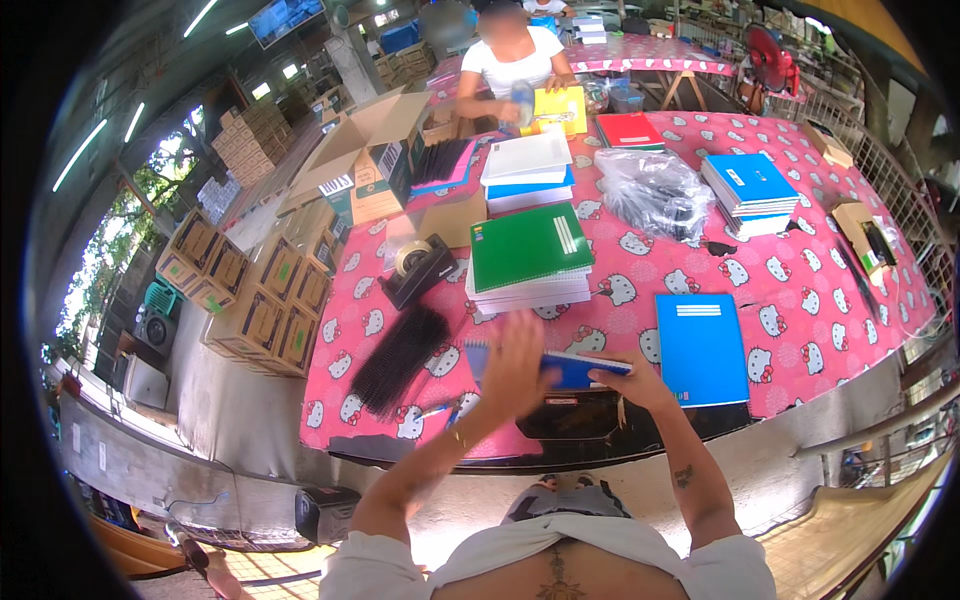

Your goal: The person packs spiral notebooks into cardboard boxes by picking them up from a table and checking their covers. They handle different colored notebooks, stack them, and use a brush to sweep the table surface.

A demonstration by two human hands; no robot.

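A blue notebook [573, 373] is tilted up at the table's near edge, between my hands. My right hand [637, 382] is closed on its right end. Across its left part lies my left hand [517, 368], fingers stretched out and a little blurred. Just beyond is a stack of notebooks [530, 250] with a green cover on top. To the right, another blue notebook [702, 350] lies flat. A bundle of black binding coils [400, 358] rests left of my left hand, with pens [437, 412] near it.
A tape dispenser [418, 270] stands by the coils. Farther back are white and blue notebooks [528, 168], a clear plastic bag [655, 193], a blue stack [750, 192] and an open carton [365, 165]. Across the table [620, 290], a person [515, 60] handles a yellow item.
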